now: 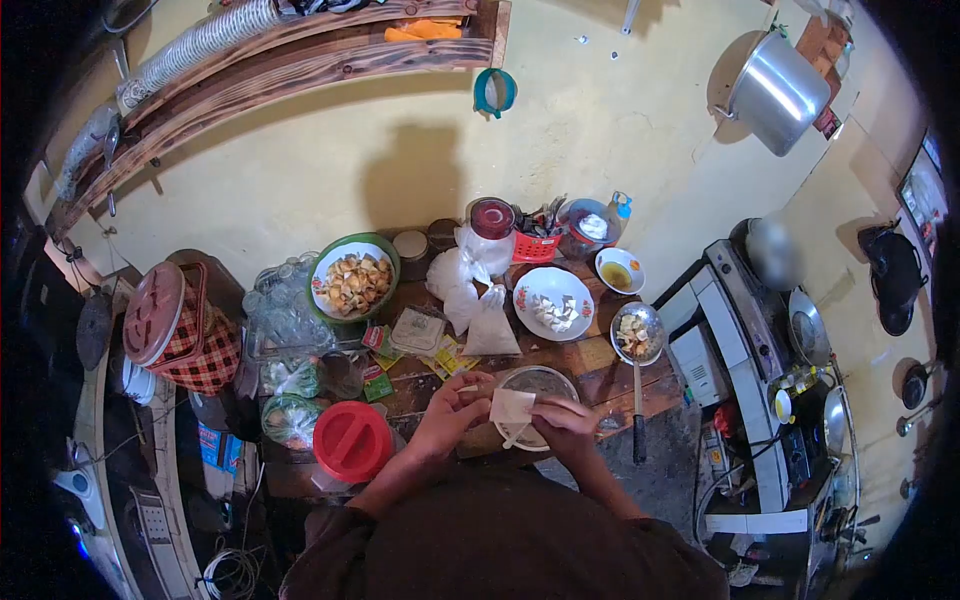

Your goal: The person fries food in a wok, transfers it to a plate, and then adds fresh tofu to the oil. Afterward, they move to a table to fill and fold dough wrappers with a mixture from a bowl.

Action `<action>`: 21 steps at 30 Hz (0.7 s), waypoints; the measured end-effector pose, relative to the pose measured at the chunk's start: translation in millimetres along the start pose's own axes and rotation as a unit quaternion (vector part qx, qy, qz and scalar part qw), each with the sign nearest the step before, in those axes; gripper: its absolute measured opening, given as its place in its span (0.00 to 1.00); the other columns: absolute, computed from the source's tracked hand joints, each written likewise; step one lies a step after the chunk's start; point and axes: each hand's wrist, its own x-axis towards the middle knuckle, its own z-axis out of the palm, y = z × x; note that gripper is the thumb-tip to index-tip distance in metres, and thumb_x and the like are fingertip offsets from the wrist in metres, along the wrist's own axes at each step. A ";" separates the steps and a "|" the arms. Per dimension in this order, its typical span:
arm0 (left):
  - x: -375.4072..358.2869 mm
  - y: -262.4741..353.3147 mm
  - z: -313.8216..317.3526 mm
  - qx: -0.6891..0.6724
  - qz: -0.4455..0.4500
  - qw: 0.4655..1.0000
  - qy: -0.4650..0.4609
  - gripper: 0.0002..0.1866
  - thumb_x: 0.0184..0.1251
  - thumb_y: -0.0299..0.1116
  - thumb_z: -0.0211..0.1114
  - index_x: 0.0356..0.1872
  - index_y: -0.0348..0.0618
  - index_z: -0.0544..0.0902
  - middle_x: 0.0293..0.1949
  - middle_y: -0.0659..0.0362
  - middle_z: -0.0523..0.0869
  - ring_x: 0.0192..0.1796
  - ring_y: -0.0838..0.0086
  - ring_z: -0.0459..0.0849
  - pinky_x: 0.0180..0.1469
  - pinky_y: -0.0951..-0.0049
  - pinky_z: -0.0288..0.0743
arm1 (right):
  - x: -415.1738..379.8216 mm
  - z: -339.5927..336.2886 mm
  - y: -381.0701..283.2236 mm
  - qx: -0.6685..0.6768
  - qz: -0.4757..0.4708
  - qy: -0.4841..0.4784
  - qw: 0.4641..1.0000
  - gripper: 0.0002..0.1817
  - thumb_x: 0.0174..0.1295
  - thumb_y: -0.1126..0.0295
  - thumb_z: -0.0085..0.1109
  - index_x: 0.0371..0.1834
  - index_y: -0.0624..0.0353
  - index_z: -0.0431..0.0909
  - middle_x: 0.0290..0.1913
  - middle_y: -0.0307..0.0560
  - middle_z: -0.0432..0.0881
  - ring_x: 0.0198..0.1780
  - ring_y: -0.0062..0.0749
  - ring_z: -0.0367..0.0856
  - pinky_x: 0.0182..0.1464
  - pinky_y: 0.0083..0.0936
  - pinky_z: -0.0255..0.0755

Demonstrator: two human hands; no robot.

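Note:
A small pale square sheet (513, 406) is held up in front of me, above a round bowl (540, 381) at the wooden table's near edge. My right hand (563, 418) pinches the sheet's right side. At its left side is my left hand (455, 410), with curled fingers; whether they grip the sheet is too small to tell. Behind the bowl stands a white plate (553, 303) with white pieces on it. To the right lies a long-handled strainer (638, 335) holding browned pieces.
A green-rimmed bowl (353, 278) of browned pieces stands back left. Knotted plastic bags (490, 325) and a red-lidded container (352, 441) are on the table. A small bowl of yellowish liquid (620, 271) stands back right. A stove (750, 310) is at the far right.

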 end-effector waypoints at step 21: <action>-0.4 7.4 3.3 0.342 0.282 0.896 -0.010 0.08 0.47 0.19 0.67 0.31 0.39 0.83 0.40 0.54 0.84 0.41 0.71 0.83 0.41 0.73 0.78 | 11.9 -7.9 -2.1 -0.013 -0.050 -0.013 0.999 0.10 0.44 0.77 0.66 0.32 0.59 0.81 0.34 0.48 0.81 0.35 0.36 0.82 0.37 0.27 0.77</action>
